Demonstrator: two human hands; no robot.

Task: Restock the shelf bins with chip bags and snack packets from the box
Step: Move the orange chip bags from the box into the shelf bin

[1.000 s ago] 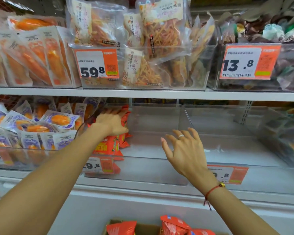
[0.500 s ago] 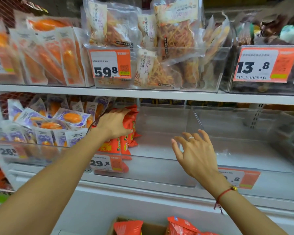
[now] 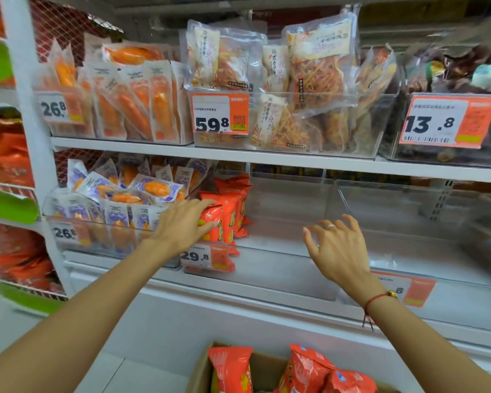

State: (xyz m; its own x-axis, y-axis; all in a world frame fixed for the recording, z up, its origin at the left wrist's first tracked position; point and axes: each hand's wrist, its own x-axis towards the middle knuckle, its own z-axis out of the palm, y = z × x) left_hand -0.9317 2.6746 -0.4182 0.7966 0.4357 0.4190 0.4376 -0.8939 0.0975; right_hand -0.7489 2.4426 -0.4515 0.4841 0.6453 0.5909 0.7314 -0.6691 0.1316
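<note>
Your left hand presses flat on upright bags at the bin's left end; your right hand, empty and spread, hovers nearer the box below.

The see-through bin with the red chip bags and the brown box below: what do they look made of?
The see-through bin looks like clear rigid plastic, probably acrylic: its straight walls show the shelf behind and catch glare. The red chip bags under the left hand look like glossy printed film, creased and shiny. The brown box looks like matte cardboard, though only its top shows.
</note>
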